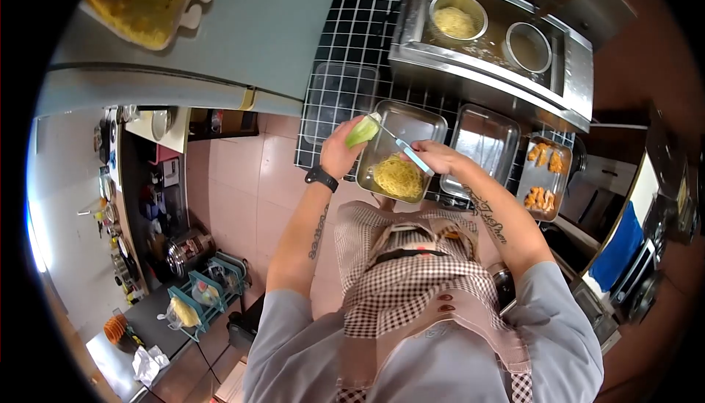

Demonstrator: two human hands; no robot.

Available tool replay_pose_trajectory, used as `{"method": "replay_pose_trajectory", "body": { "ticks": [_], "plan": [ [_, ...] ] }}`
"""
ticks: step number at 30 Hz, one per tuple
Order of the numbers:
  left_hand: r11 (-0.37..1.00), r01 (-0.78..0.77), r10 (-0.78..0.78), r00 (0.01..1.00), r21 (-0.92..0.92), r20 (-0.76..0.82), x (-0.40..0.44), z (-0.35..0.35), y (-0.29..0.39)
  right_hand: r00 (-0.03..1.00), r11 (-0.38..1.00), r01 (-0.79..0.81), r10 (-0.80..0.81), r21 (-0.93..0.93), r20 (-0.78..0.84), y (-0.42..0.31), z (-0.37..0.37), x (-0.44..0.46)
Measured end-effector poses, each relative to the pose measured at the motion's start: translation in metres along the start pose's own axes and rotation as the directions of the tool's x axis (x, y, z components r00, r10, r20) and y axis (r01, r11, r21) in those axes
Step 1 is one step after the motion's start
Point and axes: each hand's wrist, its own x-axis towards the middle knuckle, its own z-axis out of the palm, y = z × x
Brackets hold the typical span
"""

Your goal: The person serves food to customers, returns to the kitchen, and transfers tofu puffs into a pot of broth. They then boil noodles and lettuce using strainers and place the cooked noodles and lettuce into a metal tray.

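My left hand (338, 152), with a black watch on the wrist, grips a pale green vegetable (360, 133) with a whitish end, possibly bok choy. Closed around the light-blue handle of a small knife (414, 156) is my right hand (436, 157). The knife's thin blade points up and left, its tip close to the whitish end; I cannot tell if they touch. Both hands are over a metal tray (416, 118), where yellow noodles (399, 176) lie in the near part.
Beyond the trays stands a steel noodle cooker (485, 71) with one strainer basket (459, 17) of noodles and another basket (528, 48). To the right are a second metal tray (481, 142) and a tray of orange-brown food pieces (542, 175). A grey-green surface (242, 28) borders the left.
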Motion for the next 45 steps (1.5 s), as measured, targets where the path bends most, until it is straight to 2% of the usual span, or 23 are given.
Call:
{"method": "replay_pose_trajectory", "body": {
  "ticks": [2,4,8,12,13,14,15,16,18,19,22,24,25,26,28,31,34,36,37,38,40,43,45],
  "plan": [
    [1.0,0.012,-0.012,1.0,-0.007,-0.019,0.004,-0.002,-0.035,0.985,0.983,0.106,-0.125,-0.15,-0.123,-0.004,0.008,0.035],
    [0.997,0.065,-0.067,0.997,-0.043,-0.031,0.006,0.001,-0.066,0.999,0.999,-0.046,0.045,0.021,0.03,-0.015,0.007,0.054],
    [0.982,0.135,-0.147,0.986,-0.131,-0.08,0.003,0.01,-0.119,1.0,0.997,-0.007,0.007,-0.072,-0.003,-0.023,0.015,0.085],
    [0.968,0.187,-0.2,0.978,-0.167,-0.067,-0.01,0.003,-0.135,0.999,0.992,0.053,-0.053,-0.119,0.0,-0.033,0.014,0.066],
    [0.97,0.175,-0.191,0.978,-0.168,-0.086,-0.013,-0.001,-0.133,1.0,0.986,-0.028,0.026,-0.165,-0.015,-0.034,0.014,0.052],
    [0.947,0.186,-0.221,0.969,-0.264,-0.11,-0.019,-0.001,-0.136,0.982,0.94,0.071,-0.125,-0.335,-0.144,-0.015,0.019,0.044],
    [0.922,0.193,-0.245,0.962,-0.337,-0.119,-0.027,-0.004,-0.133,0.949,0.879,0.078,-0.21,-0.47,-0.235,0.003,0.021,0.026],
    [0.892,0.188,-0.261,0.957,-0.41,-0.129,-0.028,-0.006,-0.128,0.943,0.899,0.042,-0.18,-0.435,-0.28,0.009,0.02,-0.007],
    [0.59,0.288,-0.438,0.899,-0.754,0.0,-0.036,-0.016,-0.082,0.861,0.935,-0.125,-0.064,-0.331,-0.505,0.042,0.021,-0.061],
    [0.51,0.297,-0.439,0.897,-0.807,0.053,-0.041,-0.014,-0.07,0.802,0.949,-0.195,0.008,-0.249,-0.597,0.063,0.019,-0.087],
    [0.264,0.308,-0.37,0.908,-0.914,0.199,-0.045,-0.003,-0.019,0.51,0.855,-0.405,-0.083,-0.324,-0.856,0.135,0.02,-0.122],
    [0.043,0.326,-0.274,0.913,-0.944,0.303,-0.04,0.007,0.011,0.517,0.813,-0.469,-0.065,-0.346,-0.853,0.162,0.013,-0.128],
    [0.009,0.335,-0.297,0.901,-0.942,0.318,-0.03,0.015,0.03,0.506,0.783,-0.509,-0.063,-0.357,-0.86,0.174,0.013,-0.125],
    [-0.043,0.387,-0.233,0.893,-0.921,0.386,-0.024,0.021,0.033,0.489,0.797,-0.524,-0.007,-0.3,-0.872,0.178,0.012,-0.121],
    [0.028,0.427,-0.236,0.881,-0.904,0.409,-0.013,0.029,0.063,0.485,0.796,-0.539,0.027,-0.275,-0.874,0.184,0.01,-0.119],
    [0.112,0.353,-0.098,0.934,-0.929,0.343,0.003,0.033,0.107,0.406,0.849,-0.457,-0.067,-0.266,-0.912,0.186,0.013,-0.119],
    [0.227,0.363,-0.072,0.932,-0.904,0.356,0.011,0.047,0.126,0.321,0.894,-0.349,-0.168,-0.281,-0.932,0.123,0.009,-0.128],
    [0.329,0.332,-0.045,0.941,-0.884,0.336,0.019,0.056,0.137,0.329,0.965,-0.107,-0.192,-0.239,-0.924,0.076,0.001,-0.132],
    [0.39,0.301,-0.031,0.949,-0.87,0.314,0.021,0.06,0.144,0.402,0.986,0.129,-0.152,-0.109,-0.903,0.048,-0.002,-0.138],
    [0.448,0.27,-0.017,0.956,-0.852,0.293,0.022,0.063,0.151,0.48,0.937,0.345,-0.134,0.047,-0.867,0.025,-0.002,-0.141],
    [0.449,0.289,-0.003,0.947,-0.845,0.322,0.023,0.07,0.158,0.51,0.791,0.595,-0.235,0.142,-0.828,0.006,0.001,-0.135],
    [0.428,0.275,0.04,0.946,-0.861,0.322,0.029,0.068,0.166,0.551,0.598,0.727,-0.213,0.338,-0.807,0.002,-0.009,-0.133],
    [0.253,0.347,-0.033,0.936,-0.903,0.351,0.034,0.064,0.17,0.511,0.479,0.791,-0.174,0.38,-0.842,-0.002,-0.02,-0.133]
  ]
}}
